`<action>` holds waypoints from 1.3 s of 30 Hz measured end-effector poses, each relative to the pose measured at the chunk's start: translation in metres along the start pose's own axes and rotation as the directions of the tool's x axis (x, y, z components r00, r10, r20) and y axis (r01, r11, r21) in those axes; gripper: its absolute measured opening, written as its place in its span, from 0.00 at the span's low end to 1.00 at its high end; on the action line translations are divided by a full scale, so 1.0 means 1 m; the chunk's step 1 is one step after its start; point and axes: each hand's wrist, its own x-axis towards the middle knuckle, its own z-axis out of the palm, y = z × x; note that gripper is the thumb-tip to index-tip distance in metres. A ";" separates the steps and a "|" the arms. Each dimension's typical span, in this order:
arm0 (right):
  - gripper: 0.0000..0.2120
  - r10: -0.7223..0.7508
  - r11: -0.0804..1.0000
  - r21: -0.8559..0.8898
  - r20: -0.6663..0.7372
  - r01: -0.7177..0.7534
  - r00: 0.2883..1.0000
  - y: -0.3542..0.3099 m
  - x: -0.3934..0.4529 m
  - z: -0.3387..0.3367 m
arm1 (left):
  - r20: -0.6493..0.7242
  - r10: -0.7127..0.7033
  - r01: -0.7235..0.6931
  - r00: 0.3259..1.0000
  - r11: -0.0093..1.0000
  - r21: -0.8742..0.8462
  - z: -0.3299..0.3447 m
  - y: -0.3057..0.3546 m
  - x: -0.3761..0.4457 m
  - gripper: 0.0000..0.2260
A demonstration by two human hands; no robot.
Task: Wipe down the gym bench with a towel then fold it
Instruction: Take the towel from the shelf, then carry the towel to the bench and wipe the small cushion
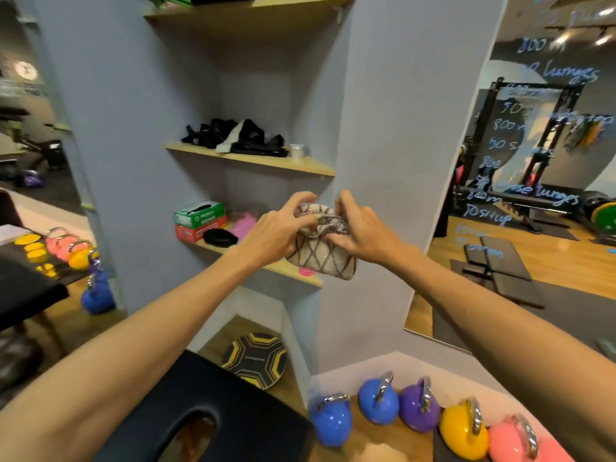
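Head view: the beige patterned towel [321,246] is held up folded in front of the corner shelves [293,270], its top edge pinched by the left hand [278,230] and right hand [361,230], above the black padded bench [216,408]

Pale grey walls [383,135] frame a recessed alcove with light wooden shelves [253,159]. A large wall mirror [533,181] with blue handwriting hangs at right. Coloured kettlebells [418,408] line the wooden floor [373,431] below
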 end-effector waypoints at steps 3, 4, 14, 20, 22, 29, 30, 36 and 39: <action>0.19 -0.107 0.994 -0.013 -0.040 0.107 0.993 -0.037 0.009 0.019 | -0.013 -0.075 0.075 0.997 0.997 -0.015 -0.025 -0.021 -0.034 0.17; 0.19 -0.143 0.990 -0.008 -0.053 0.142 0.988 -0.048 0.013 0.027 | -0.025 -0.108 0.107 0.994 0.993 -0.046 -0.035 -0.026 -0.046 0.17; 0.23 -0.267 0.914 0.296 -0.077 0.277 0.961 -0.179 0.046 0.098 | -0.093 -0.489 0.459 0.868 0.858 -0.231 -0.118 -0.060 -0.176 0.07; 0.41 0.060 0.697 0.691 0.212 -0.193 0.976 -0.241 0.066 0.152 | -0.130 -0.773 0.701 0.622 0.622 -0.348 -0.143 -0.068 -0.251 0.08; 0.44 0.071 0.604 0.737 0.328 -0.302 0.942 -0.258 0.070 0.174 | -0.139 -0.826 0.748 0.547 0.556 -0.363 -0.147 -0.072 -0.270 0.09; 0.17 -0.041 0.533 0.816 0.290 -0.224 0.956 -0.291 0.097 0.203 | -0.262 -0.829 0.831 0.493 0.538 -0.138 -0.155 -0.074 -0.297 0.09; 0.15 -0.066 0.512 0.833 0.280 -0.208 0.958 -0.293 0.102 0.205 | -0.273 -0.806 0.821 0.525 0.564 -0.086 -0.156 -0.074 -0.301 0.08; 0.14 -0.238 0.390 0.909 0.252 -0.145 0.938 -0.313 0.123 0.222 | -0.305 -0.842 0.873 0.444 0.484 -0.065 -0.164 -0.062 -0.323 0.03; 0.15 -0.322 0.335 0.932 0.251 -0.138 0.913 -0.330 0.124 0.226 | -0.311 -0.875 0.907 0.371 0.413 -0.081 -0.176 -0.051 -0.336 0.08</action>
